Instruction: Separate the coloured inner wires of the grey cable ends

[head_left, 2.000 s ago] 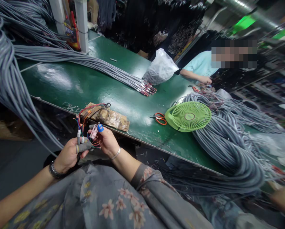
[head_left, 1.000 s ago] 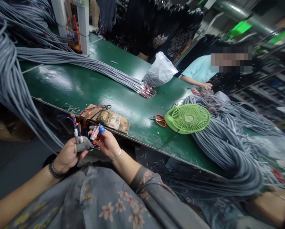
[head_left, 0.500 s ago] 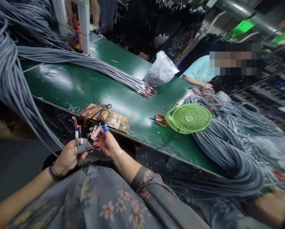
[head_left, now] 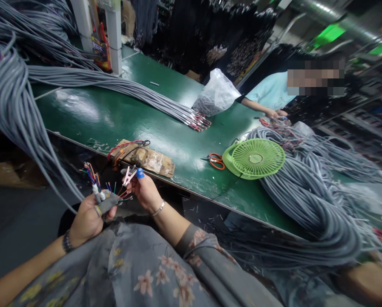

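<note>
Green surface (head_left: pixel 139 121) running diagonally. Left hand (head_left: pixel 90 216) and right hand (head_left: pixel 145 190) off its near edge, facing each other: left curled round gray cable ends (head_left: pixel 96 192), colored wires (head_left: pixel 90 170) poking up; right, thumb raised, pinching pale pink tool (head_left: pixel 129 175).

Grey cables (head_left: pixel 96 194) with white collars stand nearly upright in the left hand (head_left: pixel 90 218), thin coloured wires (head_left: pixel 89 172) splayed. The right hand (head_left: pixel 146 192) holds a small, pale-pink, V-shaped tool (head_left: pixel 127 179).
</note>
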The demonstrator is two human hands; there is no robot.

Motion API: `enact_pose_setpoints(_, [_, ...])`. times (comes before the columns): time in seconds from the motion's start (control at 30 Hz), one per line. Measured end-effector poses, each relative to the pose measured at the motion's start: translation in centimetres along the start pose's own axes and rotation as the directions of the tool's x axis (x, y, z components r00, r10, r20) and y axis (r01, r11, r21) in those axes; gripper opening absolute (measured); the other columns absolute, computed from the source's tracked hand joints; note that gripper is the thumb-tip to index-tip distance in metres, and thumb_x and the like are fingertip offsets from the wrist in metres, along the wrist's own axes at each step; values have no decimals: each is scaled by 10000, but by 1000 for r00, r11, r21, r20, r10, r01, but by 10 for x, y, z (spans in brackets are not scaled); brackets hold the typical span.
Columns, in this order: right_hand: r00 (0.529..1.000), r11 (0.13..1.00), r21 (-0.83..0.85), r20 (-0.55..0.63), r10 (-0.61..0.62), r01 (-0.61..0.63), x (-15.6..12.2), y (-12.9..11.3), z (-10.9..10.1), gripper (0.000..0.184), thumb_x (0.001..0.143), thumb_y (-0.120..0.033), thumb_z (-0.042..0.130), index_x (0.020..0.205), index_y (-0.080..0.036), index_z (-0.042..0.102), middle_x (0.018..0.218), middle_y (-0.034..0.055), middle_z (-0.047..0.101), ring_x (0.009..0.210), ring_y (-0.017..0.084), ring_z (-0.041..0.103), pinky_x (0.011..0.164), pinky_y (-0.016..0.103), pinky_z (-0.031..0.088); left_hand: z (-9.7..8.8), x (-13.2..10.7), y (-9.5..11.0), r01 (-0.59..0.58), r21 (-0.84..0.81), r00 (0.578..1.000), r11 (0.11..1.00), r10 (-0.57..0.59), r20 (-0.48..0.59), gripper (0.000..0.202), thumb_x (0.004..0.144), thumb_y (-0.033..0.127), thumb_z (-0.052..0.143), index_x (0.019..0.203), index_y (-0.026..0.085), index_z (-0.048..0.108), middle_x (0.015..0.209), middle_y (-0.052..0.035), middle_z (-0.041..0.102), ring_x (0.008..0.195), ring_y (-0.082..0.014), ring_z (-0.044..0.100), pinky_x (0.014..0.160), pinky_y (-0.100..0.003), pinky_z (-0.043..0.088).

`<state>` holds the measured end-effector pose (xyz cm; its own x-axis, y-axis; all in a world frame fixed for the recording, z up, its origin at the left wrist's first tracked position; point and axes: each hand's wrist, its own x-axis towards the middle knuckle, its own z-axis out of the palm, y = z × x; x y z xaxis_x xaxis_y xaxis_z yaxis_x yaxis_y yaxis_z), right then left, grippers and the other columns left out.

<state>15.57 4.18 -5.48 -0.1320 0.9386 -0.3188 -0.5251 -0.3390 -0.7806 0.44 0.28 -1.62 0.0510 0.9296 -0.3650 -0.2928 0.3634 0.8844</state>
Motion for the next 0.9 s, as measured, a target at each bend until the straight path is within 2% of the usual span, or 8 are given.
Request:
enact_pose_setpoints(0.1, [1000,999,27,-3,23,-23,3,1,0,543,907,-686,656,811,-154,712,708,45,703,576,111,563,537,215,485,4,4,0,-26,6,1000,1000,26,-8,312,445,381,910,501,188,672,402,18,578,383,-96,451,405,-229,349])
enact_pose_setpoints(0.27, [987,975,153,34,160,-163,11,-2,6,516,922,-658,668,843,-150,711,740,49,727,561,115,585,517,212,485,6,11,-3,-14,40,1000,999,14,-7,314,457,400,892,514,193,663,407,18,592,386,-101,455,406,-231,358])
enact_pose_setpoints(0.4, [990,969,210,-32,141,-131,13,2,9,474,933,-618,682,819,-158,700,737,53,735,560,114,598,534,209,493,6,14,-6,-14,69,1000,997,15,-13,340,477,418,893,516,192,642,416,17,595,394,-104,467,412,-232,363])
enact_pose_setpoints(0.67, [981,971,141,49,187,-193,5,-4,3,601,948,-748,529,826,-178,678,752,48,710,608,129,593,548,219,508,1,6,-4,-1,84,999,996,-3,46,367,489,460,906,525,191,658,403,25,559,397,-102,449,420,-247,360])
enact_pose_setpoints(0.8, [978,976,89,90,189,-196,3,-12,0,560,970,-697,548,840,-173,696,772,48,713,622,121,594,552,206,510,0,-5,3,-21,80,999,997,17,40,382,495,444,911,478,195,623,408,18,565,417,-104,453,430,-252,360])
enact_pose_setpoints(0.9, [985,985,73,89,148,-154,5,-11,-2,497,972,-639,601,869,-167,714,792,44,721,628,115,599,566,207,520,2,-8,7,-30,49,1000,998,30,-10,364,468,417,909,472,193,623,412,14,573,429,-105,462,440,-251,376])
